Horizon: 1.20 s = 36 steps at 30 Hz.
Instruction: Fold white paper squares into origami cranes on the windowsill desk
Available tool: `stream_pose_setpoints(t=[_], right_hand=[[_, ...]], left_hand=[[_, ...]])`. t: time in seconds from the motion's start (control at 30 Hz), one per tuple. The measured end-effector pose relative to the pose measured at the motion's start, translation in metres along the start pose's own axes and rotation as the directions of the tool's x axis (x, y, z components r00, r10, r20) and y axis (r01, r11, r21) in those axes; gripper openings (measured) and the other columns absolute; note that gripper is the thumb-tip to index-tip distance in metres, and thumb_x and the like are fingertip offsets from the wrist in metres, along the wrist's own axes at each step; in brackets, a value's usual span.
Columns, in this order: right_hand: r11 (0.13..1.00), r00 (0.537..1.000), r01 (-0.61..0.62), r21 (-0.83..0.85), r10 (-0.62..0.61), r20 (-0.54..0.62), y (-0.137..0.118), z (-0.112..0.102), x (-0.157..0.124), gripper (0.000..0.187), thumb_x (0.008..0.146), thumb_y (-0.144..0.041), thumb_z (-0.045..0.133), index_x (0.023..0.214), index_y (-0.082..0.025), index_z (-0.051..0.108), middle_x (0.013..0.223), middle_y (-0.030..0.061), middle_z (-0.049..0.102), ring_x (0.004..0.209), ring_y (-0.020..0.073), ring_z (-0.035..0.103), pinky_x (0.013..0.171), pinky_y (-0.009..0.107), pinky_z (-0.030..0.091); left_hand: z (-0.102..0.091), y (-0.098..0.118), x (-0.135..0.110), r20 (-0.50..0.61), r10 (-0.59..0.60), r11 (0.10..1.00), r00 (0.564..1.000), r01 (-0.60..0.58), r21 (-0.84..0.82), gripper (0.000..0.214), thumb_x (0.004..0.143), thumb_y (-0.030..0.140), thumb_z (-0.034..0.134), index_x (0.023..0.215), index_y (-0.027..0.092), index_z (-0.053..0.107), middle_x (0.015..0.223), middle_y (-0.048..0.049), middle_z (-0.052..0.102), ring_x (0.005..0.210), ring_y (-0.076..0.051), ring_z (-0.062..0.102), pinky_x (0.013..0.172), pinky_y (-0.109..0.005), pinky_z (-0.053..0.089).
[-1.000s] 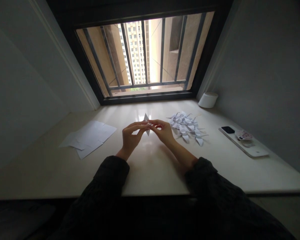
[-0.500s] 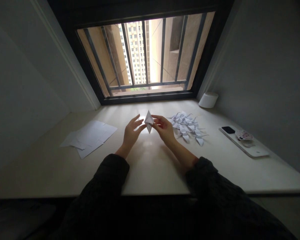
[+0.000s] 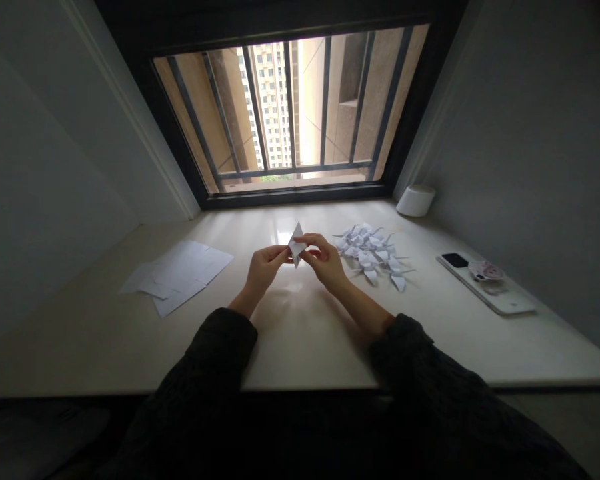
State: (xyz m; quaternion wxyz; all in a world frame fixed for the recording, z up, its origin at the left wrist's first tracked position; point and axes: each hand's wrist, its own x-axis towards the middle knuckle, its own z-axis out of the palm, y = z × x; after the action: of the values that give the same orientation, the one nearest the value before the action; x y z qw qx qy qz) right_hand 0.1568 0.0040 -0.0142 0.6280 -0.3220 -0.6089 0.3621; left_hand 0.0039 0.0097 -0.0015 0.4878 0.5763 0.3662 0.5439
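Note:
A small white folded paper piece (image 3: 296,243), kite-shaped with one point up, is held above the pale tabletop (image 3: 300,333). My left hand (image 3: 263,270) pinches its left side with fingertips. On its right side, my right hand (image 3: 325,261) grips it with thumb and fingers. Both hands hover in the middle of the table, in front of the window. Dark sleeves cover both forearms.
A heap of several finished white paper cranes (image 3: 373,252) lies just right of my right hand. Loose white paper sheets (image 3: 177,275) lie at the left. A white phone (image 3: 487,291) with a round charm rests at the right, and a white round container (image 3: 417,200) stands by the barred window (image 3: 290,110).
My left hand, which had opened off the paper half a second ago, has closed on it again. The folded piece stays upright between both hands, shifted slightly.

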Motion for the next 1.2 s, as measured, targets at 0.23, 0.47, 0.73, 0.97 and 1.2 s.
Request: stream_pose_setpoints(t=[0.23, 0.47, 0.73, 0.97, 1.2], right_hand=[[0.998, 0.998, -0.056, -0.022, 0.056, 0.013, 0.0016, -0.0008, 0.0002, 0.022, 0.073, -0.031, 0.067, 0.095, -0.025, 0.070, 0.107, 0.0049, 0.059, 0.089, 0.0171, 0.055, 0.073, 0.030, 0.049], [0.998, 0.997, -0.044, -0.038, 0.047, 0.066, 0.0001, -0.0001, 0.0001, 0.023, 0.076, -0.026, 0.062, 0.097, -0.028, 0.071, 0.109, 0.0044, 0.058, 0.093, 0.0176, 0.056, 0.073, 0.029, 0.048], [0.998, 0.992, -0.020, -0.063, 0.027, 0.123, 0.0044, -0.0006, 0.0004, 0.027, 0.079, -0.025, 0.059, 0.104, -0.029, 0.069, 0.104, 0.0038, 0.059, 0.088, 0.0165, 0.056, 0.073, 0.029, 0.047], [0.997, 0.990, -0.032, -0.076, 0.042, 0.134, 0.0043, -0.0008, 0.0001, 0.028, 0.080, -0.031, 0.060, 0.106, -0.029, 0.069, 0.104, 0.0039, 0.063, 0.085, 0.0162, 0.057, 0.071, 0.029, 0.048], [0.997, 0.994, -0.077, 0.008, 0.078, -0.075, 0.0069, -0.0024, 0.0007, 0.025, 0.066, -0.036, 0.074, 0.088, -0.024, 0.073, 0.084, 0.0030, 0.068, 0.074, 0.0159, 0.059, 0.065, 0.029, 0.049]], left_hand=[[-0.0021, 0.0007, -0.0013, -0.054, 0.015, 1.000, 0.998, -0.014, 0.002, 0.026, 0.070, 0.035, 0.072, 0.085, 0.014, 0.074, 0.079, -0.0054, 0.073, 0.072, -0.018, 0.067, 0.075, -0.034, 0.055], [-0.0033, -0.0018, -0.0003, 0.003, 0.050, 0.997, 0.999, -0.050, 0.063, 0.029, 0.073, 0.036, 0.069, 0.090, 0.014, 0.074, 0.082, -0.0070, 0.073, 0.075, -0.019, 0.067, 0.075, -0.034, 0.054], [-0.0033, 0.0009, -0.0023, -0.023, 0.135, 0.976, 0.991, -0.129, 0.176, 0.025, 0.075, 0.034, 0.067, 0.088, 0.015, 0.074, 0.081, -0.0058, 0.072, 0.075, -0.018, 0.066, 0.073, -0.031, 0.052], [-0.0034, -0.0006, -0.0003, -0.041, 0.097, 0.989, 0.994, -0.091, 0.118, 0.023, 0.073, 0.032, 0.068, 0.087, 0.015, 0.074, 0.081, -0.0050, 0.072, 0.075, -0.017, 0.065, 0.074, -0.031, 0.051], [-0.0009, 0.0024, -0.0008, -0.048, 0.025, 0.999, 0.999, -0.024, 0.030, 0.024, 0.073, 0.032, 0.068, 0.089, 0.015, 0.074, 0.080, -0.0044, 0.072, 0.072, -0.015, 0.063, 0.075, -0.031, 0.051]])
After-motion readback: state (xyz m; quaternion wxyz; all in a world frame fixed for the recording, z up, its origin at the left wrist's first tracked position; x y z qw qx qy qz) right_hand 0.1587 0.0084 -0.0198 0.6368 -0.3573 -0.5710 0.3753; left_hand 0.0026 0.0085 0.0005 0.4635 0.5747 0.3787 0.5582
